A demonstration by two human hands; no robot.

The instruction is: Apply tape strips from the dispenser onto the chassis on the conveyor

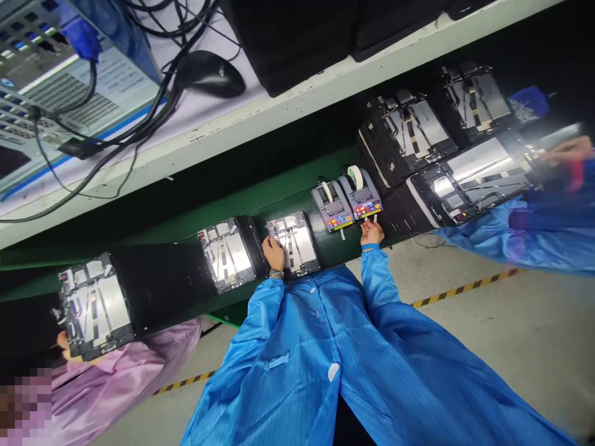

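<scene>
My right hand (371, 233) is at the front of the right-hand tape dispenser (361, 192), its fingertips pinched on a small white strip of tape (375, 218). Another tape dispenser (332, 206) stands against it on the left, with a short white strip hanging from its front. With fingers curled, my left hand (274, 254) rests at the left edge of an opened tablet-like device (297, 243), which has silver panels and black ribbon cables. Whatever those fingers may hold is hidden.
A second opened device (229, 255) lies left of mine on a black mat. Beside a co-worker's pink sleeve (116, 378) is another device (97, 306). At right, a blurred co-worker's hand (569, 152) is near stacked devices (483, 170). A shelf edge (288, 105) runs above, carrying a mouse (211, 73).
</scene>
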